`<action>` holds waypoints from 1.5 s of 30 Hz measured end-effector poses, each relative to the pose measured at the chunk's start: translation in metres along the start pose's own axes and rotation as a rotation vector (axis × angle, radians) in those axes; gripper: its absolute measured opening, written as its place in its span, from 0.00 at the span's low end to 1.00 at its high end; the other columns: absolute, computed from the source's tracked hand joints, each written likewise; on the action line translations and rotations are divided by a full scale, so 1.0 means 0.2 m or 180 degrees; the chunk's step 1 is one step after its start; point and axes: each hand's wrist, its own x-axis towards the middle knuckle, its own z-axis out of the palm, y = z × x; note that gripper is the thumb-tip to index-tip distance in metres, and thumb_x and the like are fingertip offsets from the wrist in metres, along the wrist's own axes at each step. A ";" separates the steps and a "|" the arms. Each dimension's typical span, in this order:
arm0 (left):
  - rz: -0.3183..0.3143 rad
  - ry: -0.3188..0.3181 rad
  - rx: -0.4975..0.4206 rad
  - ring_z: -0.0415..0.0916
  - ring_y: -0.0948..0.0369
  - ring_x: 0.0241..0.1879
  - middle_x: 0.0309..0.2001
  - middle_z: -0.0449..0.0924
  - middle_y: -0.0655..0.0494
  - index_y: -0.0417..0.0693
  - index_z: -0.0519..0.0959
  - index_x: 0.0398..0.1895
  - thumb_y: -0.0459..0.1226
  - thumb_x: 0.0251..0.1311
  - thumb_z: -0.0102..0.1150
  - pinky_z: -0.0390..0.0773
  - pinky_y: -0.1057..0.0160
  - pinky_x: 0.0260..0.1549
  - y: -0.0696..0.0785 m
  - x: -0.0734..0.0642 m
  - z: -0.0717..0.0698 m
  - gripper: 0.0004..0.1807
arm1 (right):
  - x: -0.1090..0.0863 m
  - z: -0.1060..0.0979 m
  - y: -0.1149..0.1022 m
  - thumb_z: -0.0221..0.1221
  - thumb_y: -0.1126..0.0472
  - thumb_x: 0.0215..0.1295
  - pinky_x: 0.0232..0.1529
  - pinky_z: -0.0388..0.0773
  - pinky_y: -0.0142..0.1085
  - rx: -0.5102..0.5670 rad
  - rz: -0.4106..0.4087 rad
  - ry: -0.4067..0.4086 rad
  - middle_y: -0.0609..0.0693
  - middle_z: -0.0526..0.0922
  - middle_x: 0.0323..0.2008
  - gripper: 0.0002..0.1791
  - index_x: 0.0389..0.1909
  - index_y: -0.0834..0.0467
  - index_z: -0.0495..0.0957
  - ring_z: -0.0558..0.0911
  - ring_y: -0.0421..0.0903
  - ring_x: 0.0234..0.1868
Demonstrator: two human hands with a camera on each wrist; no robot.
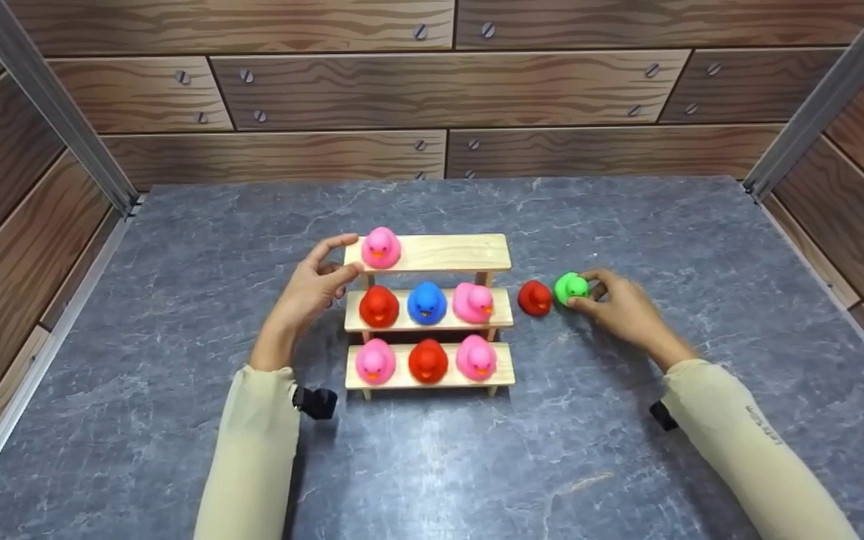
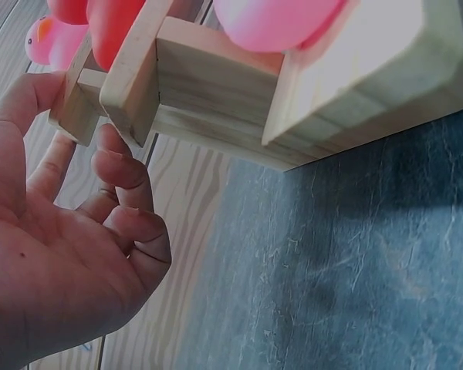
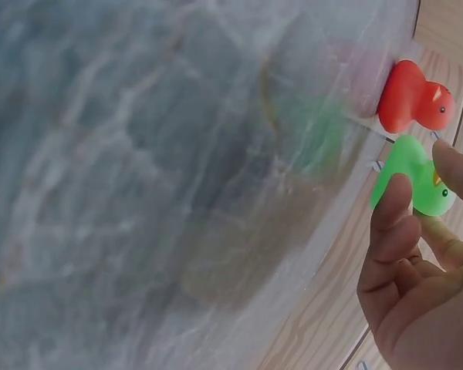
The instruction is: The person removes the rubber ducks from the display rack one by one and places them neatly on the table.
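Note:
A three-tier wooden display stand (image 1: 451, 253) holds rubber ducks. My left hand (image 1: 310, 292) grips the left end of its top tier between thumb and forefinger; in the left wrist view the other fingers curl loosely beside the wood. One pink duck (image 1: 381, 249) sits at that end. The middle tier carries a red duck (image 1: 379, 307), a blue duck (image 1: 427, 304) and a pink duck (image 1: 472, 303). To the right of the stand, my right hand (image 1: 619, 306) pinches a green rubber duck (image 1: 570, 285). Close beside it is a red duck (image 1: 535, 298) on the table.
Two pink ducks flank a red duck (image 1: 427, 361) on the bottom tier. The stand is on a grey marbled table (image 1: 432, 465). Wood-patterned panels (image 1: 447, 90) close off the back and sides, with metal posts (image 1: 814, 105) at the corners.

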 end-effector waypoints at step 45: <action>0.0019 -0.0043 0.0039 0.64 0.66 0.21 0.30 0.71 0.54 0.57 0.68 0.66 0.42 0.64 0.60 0.61 0.73 0.20 -0.02 0.01 -0.01 0.27 | -0.01 0.01 0.03 0.62 0.56 0.64 0.32 0.73 0.33 0.0026 -0.0036 -0.0318 0.62 0.82 0.38 0.28 0.59 0.68 0.69 0.77 0.43 0.29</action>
